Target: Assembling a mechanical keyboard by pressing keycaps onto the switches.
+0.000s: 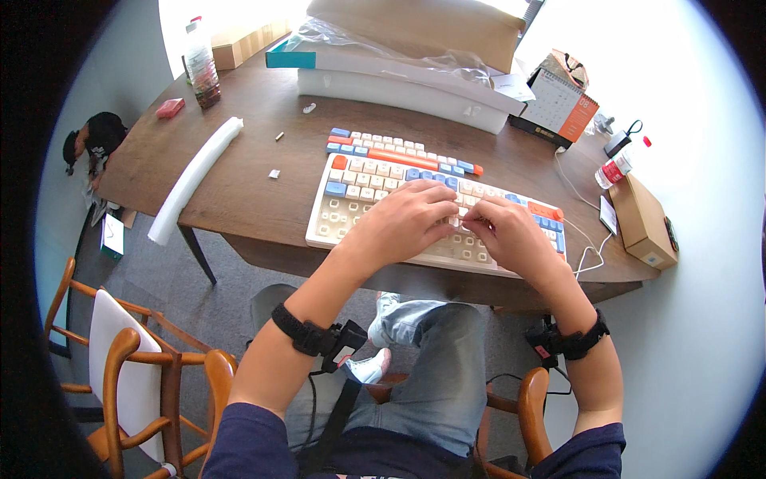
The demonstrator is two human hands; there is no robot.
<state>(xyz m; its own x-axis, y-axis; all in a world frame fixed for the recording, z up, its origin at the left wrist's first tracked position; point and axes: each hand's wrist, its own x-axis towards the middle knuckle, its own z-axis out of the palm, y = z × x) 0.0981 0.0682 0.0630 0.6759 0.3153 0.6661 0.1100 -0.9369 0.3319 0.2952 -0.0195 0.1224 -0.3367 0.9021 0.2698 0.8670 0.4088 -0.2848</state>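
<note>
A cream keyboard point(322, 227) lies near the table's front edge. Cream, blue and orange keycaps cover its upper rows, while bare switches show in the lower rows. Over its middle, my left hand point(408, 219) is closed, with fingers curled and pressed together. My right hand point(511, 233) meets it from the right in a pinch. Between the fingertips is something small and pale, mostly hidden, that I cannot make out. Just behind the keyboard stand several loose keycaps point(383, 147) in rows, with a long orange one among them.
Behind is an open carton point(423, 36) with plastic film and white foam point(391, 94). A foam strip point(195, 180) lies left, near a bottle of dark contents point(203, 68). On the right are a desk calendar point(558, 104), a bottle point(614, 169), a brown box point(641, 219) and a white cable point(590, 255).
</note>
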